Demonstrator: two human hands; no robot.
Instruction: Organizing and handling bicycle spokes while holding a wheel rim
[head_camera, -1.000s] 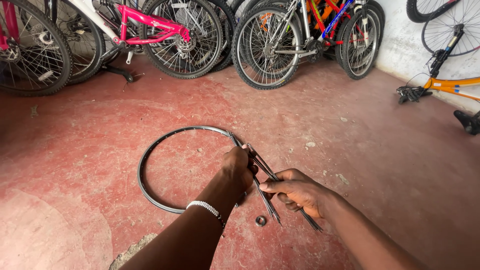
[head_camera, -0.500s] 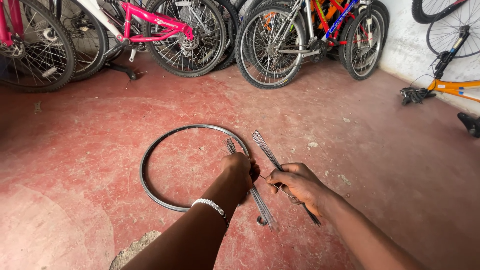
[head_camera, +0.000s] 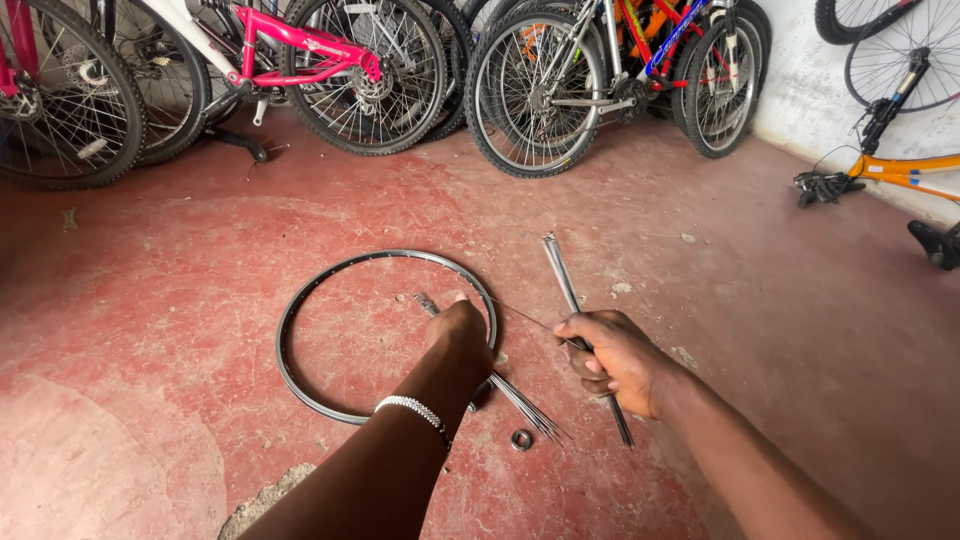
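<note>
Right hand (head_camera: 612, 357) closed around a bundle of spokes (head_camera: 575, 305), sticking up and down past the fist. Left hand (head_camera: 460, 335) stretched forward, closed on more spokes (head_camera: 520, 405), just over the bare wheel rim (head_camera: 300, 385) flat on the red floor (head_camera: 150, 300).

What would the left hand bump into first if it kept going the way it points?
Probably the thin round metal bicycle rim lying on the red floor. The left hand, gripping a bundle of thin metal spokes, points forward across it; depth is hard to judge.
</note>
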